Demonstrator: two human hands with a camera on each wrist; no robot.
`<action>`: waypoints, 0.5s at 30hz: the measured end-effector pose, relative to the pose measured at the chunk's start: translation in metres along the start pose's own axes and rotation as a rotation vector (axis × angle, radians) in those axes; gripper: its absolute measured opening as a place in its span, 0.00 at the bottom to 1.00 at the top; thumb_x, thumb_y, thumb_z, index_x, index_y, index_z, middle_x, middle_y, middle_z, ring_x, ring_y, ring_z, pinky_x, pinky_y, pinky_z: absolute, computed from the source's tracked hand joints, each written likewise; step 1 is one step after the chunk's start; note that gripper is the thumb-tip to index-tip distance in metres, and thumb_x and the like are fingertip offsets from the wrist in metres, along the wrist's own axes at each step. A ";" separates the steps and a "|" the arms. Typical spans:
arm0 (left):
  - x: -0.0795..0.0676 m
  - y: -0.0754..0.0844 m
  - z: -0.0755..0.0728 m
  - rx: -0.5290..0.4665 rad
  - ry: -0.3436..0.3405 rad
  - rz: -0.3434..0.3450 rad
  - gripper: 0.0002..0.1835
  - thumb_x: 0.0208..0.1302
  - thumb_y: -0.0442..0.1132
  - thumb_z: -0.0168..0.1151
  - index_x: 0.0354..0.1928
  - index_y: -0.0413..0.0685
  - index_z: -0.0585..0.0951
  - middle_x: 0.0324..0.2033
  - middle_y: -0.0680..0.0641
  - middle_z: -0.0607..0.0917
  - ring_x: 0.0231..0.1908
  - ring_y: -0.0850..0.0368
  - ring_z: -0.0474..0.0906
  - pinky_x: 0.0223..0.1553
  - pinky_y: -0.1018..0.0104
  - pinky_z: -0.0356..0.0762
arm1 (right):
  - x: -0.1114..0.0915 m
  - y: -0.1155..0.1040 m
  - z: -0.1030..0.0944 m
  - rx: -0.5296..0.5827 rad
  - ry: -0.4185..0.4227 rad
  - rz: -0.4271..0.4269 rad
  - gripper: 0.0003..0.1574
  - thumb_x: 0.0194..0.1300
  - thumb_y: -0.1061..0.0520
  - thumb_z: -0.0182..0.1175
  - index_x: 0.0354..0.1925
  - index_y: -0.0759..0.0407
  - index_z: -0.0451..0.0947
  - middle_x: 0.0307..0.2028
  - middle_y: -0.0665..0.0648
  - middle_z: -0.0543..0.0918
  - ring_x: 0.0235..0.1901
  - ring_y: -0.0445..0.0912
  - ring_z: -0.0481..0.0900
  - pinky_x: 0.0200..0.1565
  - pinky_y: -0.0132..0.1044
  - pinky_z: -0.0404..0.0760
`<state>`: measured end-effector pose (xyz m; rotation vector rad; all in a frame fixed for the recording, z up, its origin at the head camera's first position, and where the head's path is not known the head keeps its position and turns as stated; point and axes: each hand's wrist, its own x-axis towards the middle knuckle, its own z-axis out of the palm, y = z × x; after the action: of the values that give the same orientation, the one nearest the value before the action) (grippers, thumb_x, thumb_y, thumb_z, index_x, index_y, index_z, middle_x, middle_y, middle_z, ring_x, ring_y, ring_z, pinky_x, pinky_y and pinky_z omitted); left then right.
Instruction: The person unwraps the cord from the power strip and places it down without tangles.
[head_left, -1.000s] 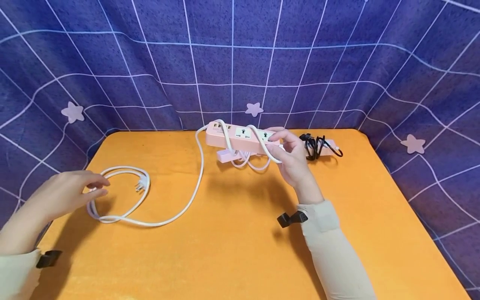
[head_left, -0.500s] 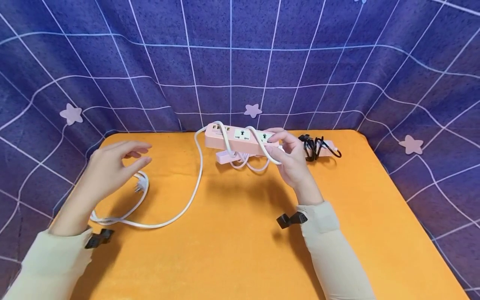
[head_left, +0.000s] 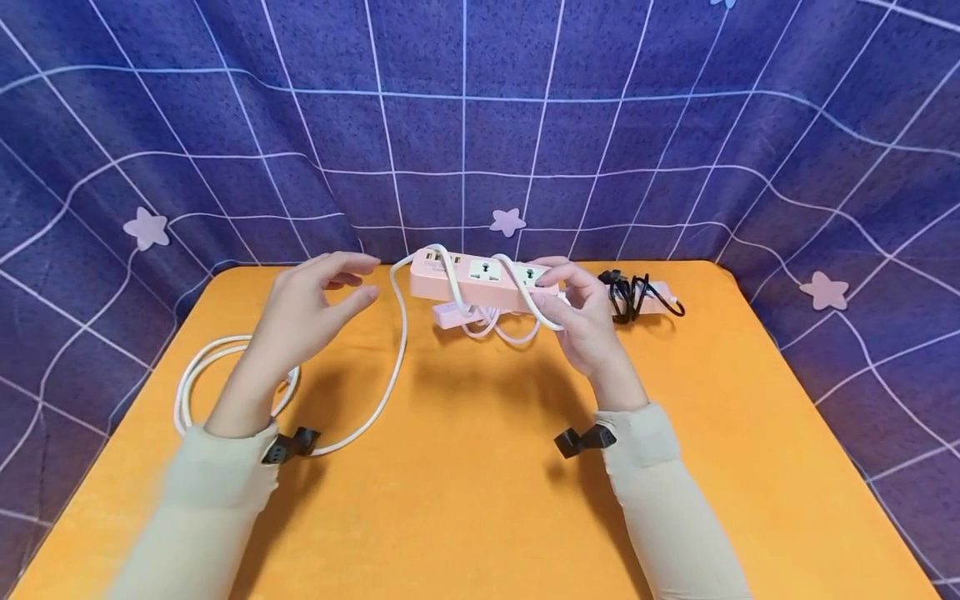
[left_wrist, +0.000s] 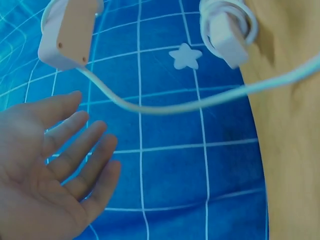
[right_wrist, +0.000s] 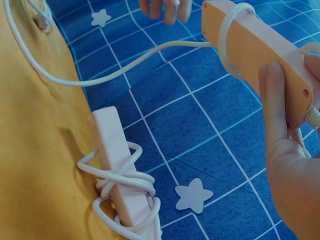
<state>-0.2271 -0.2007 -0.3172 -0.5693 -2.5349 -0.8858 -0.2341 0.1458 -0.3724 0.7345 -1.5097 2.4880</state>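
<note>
My right hand [head_left: 592,329] grips the right end of a pink power strip [head_left: 477,288], held above the table. Its white cord [head_left: 398,367] winds loosely around the strip, leaves the left end and runs down to a loose coil at the left. Left of the strip, my left hand [head_left: 303,317] hovers with fingers extended and nothing in them; in the left wrist view its palm [left_wrist: 30,185] is apart from the strip and cord. My left forearm partly hides the coil and the plug. Sockets and USB ports show on the strip's top.
Behind the held strip lies another pink power strip [right_wrist: 120,145], wrapped in its own pale cord. A third pink strip [head_left: 654,298] with a bundled black cord [head_left: 628,296] lies at the back right. A blue gridded curtain [head_left: 420,125] surrounds the orange table [head_left: 465,517].
My left hand has moved right and away from the coiled cord, toward the held power strip. The right hand and the strip have stayed in place.
</note>
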 end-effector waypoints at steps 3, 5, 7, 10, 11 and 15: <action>0.006 0.002 0.010 -0.021 0.004 -0.005 0.18 0.69 0.39 0.74 0.59 0.50 0.87 0.52 0.47 0.90 0.51 0.48 0.86 0.57 0.47 0.80 | -0.001 0.000 -0.001 0.001 -0.003 0.002 0.19 0.61 0.73 0.60 0.36 0.51 0.86 0.54 0.56 0.80 0.54 0.49 0.79 0.48 0.35 0.88; 0.008 0.002 0.016 -0.024 0.010 -0.016 0.18 0.70 0.40 0.73 0.59 0.50 0.86 0.53 0.46 0.89 0.52 0.47 0.85 0.56 0.46 0.79 | -0.001 0.000 -0.001 0.000 -0.005 0.001 0.19 0.60 0.73 0.60 0.36 0.50 0.86 0.54 0.56 0.79 0.54 0.49 0.79 0.48 0.35 0.88; 0.009 0.002 0.021 -0.033 0.014 -0.031 0.18 0.71 0.42 0.72 0.60 0.50 0.86 0.53 0.45 0.89 0.53 0.46 0.85 0.54 0.45 0.79 | 0.000 0.000 -0.001 0.002 -0.007 -0.001 0.19 0.60 0.73 0.60 0.36 0.50 0.86 0.54 0.56 0.79 0.55 0.50 0.78 0.48 0.34 0.88; 0.009 0.000 0.027 -0.060 0.018 -0.049 0.18 0.74 0.43 0.69 0.62 0.50 0.85 0.55 0.44 0.88 0.54 0.44 0.85 0.57 0.45 0.79 | 0.000 0.000 -0.001 0.002 -0.011 -0.007 0.20 0.60 0.74 0.60 0.36 0.50 0.86 0.54 0.56 0.79 0.55 0.50 0.78 0.49 0.33 0.87; 0.009 -0.001 0.030 -0.073 0.018 -0.053 0.18 0.74 0.42 0.68 0.63 0.50 0.85 0.56 0.44 0.88 0.54 0.43 0.85 0.58 0.44 0.79 | 0.000 0.001 -0.001 0.002 -0.012 -0.007 0.20 0.59 0.74 0.60 0.36 0.50 0.86 0.54 0.56 0.79 0.56 0.49 0.78 0.49 0.33 0.87; 0.008 -0.007 0.037 -0.116 0.022 -0.050 0.18 0.77 0.40 0.65 0.66 0.49 0.84 0.56 0.43 0.88 0.54 0.44 0.85 0.60 0.45 0.79 | 0.001 0.001 0.000 0.006 -0.020 -0.006 0.21 0.59 0.75 0.60 0.36 0.50 0.87 0.54 0.56 0.80 0.56 0.49 0.78 0.50 0.33 0.86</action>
<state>-0.2456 -0.1798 -0.3439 -0.5295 -2.5006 -1.0567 -0.2350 0.1458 -0.3729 0.7665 -1.5056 2.4888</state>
